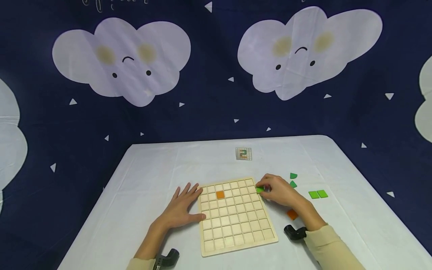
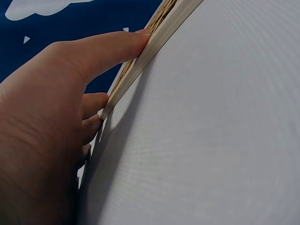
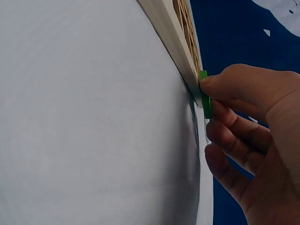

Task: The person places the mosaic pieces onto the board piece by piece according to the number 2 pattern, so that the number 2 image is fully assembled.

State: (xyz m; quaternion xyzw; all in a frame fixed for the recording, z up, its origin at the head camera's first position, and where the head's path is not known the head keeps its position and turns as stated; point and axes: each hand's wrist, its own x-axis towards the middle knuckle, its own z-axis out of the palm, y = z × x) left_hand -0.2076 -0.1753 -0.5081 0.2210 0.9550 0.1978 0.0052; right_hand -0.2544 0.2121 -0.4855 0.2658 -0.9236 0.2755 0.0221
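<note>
A light wooden grid board (image 1: pixel 236 217) lies on the white table, with one orange square tile (image 1: pixel 220 194) in a cell of its upper part. My left hand (image 1: pixel 182 208) rests at the board's left edge, fingers spread, with thumb and fingertips touching the rim. In the left wrist view the thumb (image 2: pixel 112 49) lies on the board's raised edge (image 2: pixel 140 63). At the board's right edge, near the far corner, my right hand (image 1: pixel 278 189) pinches a green tile (image 1: pixel 259 190) between thumb and fingers. The right wrist view shows this green tile (image 3: pixel 205 95) edge-on beside the rim.
Right of the board lie two light green square tiles (image 1: pixel 318 194), two darker green pieces (image 1: pixel 293 180) and an orange tile (image 1: pixel 292 214) partly beneath the right forearm. A small printed pattern card (image 1: pixel 243 154) sits at the back. Behind the table hangs a dark blue cloud-print cloth (image 1: pixel 209 112).
</note>
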